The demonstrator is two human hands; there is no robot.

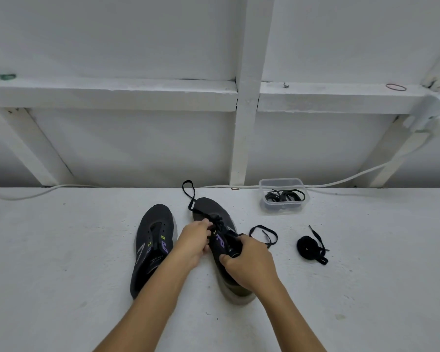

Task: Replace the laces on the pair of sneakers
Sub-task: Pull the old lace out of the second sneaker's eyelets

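White tabletop [87, 250] steadies the right sneaker [215, 212]: right hand [249, 265] grips its collar while left hand [193, 240] pinches the lace [188, 190], apparently to thread it.

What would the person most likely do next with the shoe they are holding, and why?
Probably pull the lace further through the eyelets with the left hand. That hand pinches the lace at the right sneaker, while the right hand grips the shoe's collar to steady it. A long loop trails past the toe. The left sneaker shows no lace.
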